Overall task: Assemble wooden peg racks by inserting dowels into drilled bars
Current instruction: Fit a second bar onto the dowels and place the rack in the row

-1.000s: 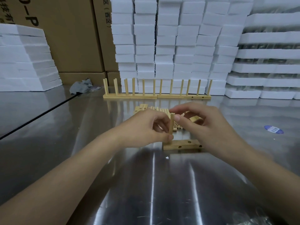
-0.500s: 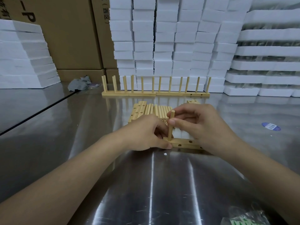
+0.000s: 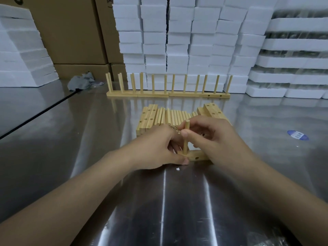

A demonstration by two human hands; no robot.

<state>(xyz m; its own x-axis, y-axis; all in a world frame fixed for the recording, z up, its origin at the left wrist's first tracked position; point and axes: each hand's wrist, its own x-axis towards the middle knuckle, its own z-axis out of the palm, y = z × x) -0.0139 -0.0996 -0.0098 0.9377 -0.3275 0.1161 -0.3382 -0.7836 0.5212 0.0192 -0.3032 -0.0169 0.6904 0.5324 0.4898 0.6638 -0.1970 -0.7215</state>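
Stacked white foam blocks [image 3: 177, 41] and brown cardboard cartons [image 3: 71, 29] wall in a steel table [image 3: 53, 139] where wooden peg racks are put together by hand. Finished racks [image 3: 168, 94] stand end to end at the table's far side, their pegs upright. Nearer, a heap of loose dowels [image 3: 170, 116] lies between two small stacks of spare bars [image 3: 148, 118], stock that suggests much of the job is left.

The left hand [image 3: 154, 150] steadies the left end of a single bar [image 3: 197, 157] lying flat on the table, its grip curled on the wood with the thumb against the front face. The right hand [image 3: 213, 137] pinches one dowel [image 3: 186, 139] in its grip, between thumb and fingertips, holding it upright in the hole at the bar's left end. How deep it sits cannot be told. No other peg shows on this bar, so it appears to be the first; the rest of the bar's top is hidden beneath the right hand.
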